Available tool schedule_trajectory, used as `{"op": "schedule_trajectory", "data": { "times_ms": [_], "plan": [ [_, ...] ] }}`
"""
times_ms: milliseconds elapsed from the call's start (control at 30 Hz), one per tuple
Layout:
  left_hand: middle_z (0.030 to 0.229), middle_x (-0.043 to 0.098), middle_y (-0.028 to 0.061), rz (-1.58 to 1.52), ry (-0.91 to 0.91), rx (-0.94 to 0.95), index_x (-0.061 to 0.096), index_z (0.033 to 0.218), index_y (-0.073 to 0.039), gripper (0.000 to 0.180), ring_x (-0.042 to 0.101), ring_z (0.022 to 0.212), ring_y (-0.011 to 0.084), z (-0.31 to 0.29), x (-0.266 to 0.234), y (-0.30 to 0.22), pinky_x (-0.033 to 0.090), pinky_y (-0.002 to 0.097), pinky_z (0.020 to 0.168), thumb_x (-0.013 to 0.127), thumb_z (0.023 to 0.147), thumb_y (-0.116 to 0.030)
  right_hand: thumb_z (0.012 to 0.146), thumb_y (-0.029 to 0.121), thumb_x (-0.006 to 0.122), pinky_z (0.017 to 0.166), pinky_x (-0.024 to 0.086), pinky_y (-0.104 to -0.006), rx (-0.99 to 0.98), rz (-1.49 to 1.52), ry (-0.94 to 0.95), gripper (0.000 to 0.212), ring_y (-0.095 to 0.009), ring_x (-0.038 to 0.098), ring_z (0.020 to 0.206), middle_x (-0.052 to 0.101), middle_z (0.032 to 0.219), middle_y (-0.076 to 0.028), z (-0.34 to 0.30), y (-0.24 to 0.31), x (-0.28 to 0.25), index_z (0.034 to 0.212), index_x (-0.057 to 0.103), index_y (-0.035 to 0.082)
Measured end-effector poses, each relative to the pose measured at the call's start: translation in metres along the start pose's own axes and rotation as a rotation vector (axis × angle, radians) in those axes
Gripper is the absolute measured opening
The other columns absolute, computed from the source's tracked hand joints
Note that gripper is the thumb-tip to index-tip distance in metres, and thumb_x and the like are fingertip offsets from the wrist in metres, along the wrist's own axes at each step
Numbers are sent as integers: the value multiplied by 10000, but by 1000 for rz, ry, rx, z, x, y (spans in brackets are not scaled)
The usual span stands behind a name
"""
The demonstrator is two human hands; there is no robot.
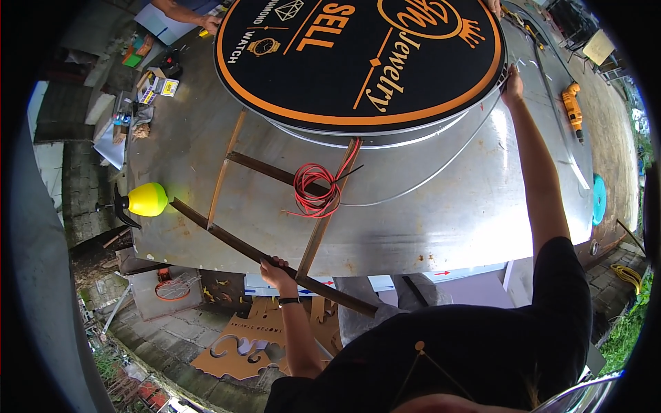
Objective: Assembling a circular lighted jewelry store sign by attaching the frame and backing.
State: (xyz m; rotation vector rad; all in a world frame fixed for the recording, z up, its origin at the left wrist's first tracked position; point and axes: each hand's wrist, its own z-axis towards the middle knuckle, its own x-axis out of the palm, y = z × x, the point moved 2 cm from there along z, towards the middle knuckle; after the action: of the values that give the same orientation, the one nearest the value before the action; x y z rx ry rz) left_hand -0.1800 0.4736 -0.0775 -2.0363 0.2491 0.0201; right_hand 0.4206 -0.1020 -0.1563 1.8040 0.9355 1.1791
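At metal table (441, 213), left hand (277, 274) curled round brown frame (241, 244), right hand (513, 89) outstretched, fingers (510, 74) clasping black sign (323, 86).

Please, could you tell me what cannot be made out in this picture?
All in the head view:
- Sign: far side cut off by the upper edge.
- Frame: far bar ends hidden by the sign.
- Right hand: exact grip at the sign's rim too small to tell.
- Other person's hand: body beyond cut off by the upper edge.

Workshop, seemingly outdoors, metal table (447, 213), orange drill (572, 110), round sign (361, 62)
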Motion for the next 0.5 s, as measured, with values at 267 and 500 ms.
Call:
{"op": "schedule_trajectory", "data": {
  "times_ms": [267,500],
  "plan": [
    [680,498,25,33,19,27,417,880,-85,267,455,543,130,-2,2,-1,399,293,489,380,1042,-293,1023,364,402,743,520,-307,-18,-7,-60,380,-168,636,789,665,903,-48,-4,1,4,1064,602,44],
    [669,498,40,76,8,70,426,883,-62,281,471,537,149,3,0,4,454,320,490,386,1043,-290,1012,381,441,724,487,-304,26,-13,-169,342,-153,597,776,647,904,-35,-16,1,17,1043,601,79]
  ]
}}
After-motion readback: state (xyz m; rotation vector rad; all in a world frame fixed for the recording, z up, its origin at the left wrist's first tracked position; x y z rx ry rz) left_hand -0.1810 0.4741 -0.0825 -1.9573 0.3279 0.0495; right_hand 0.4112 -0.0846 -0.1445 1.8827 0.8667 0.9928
